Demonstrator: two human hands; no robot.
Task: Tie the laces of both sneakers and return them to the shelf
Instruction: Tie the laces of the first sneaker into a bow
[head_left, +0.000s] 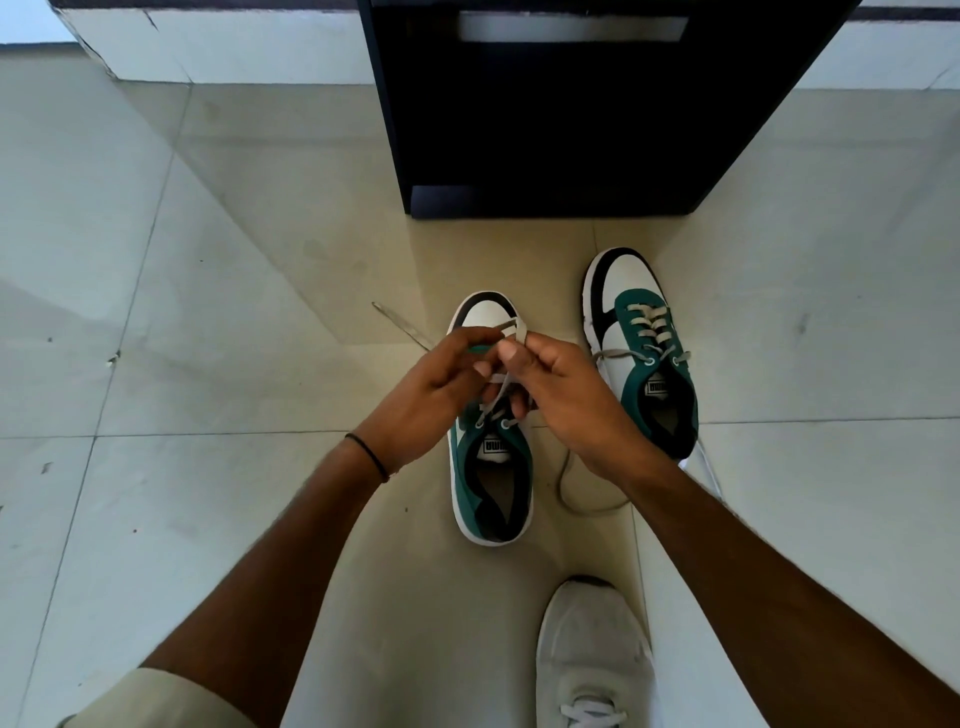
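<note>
Both hands, left hand and right hand, pinch the grey laces above the near green-and-white sneaker, toe toward the dark shelf unit. The second sneaker lies parallel, laces loose on the tiled floor.

Lighting: soft, even daylight, brighter at the left on the pale floor tiles. Shadows: faint and diffuse; the dark cabinet reads near-black, detail lost. Optics: wide-angle bowing at edges, slight softness throughout.
</note>
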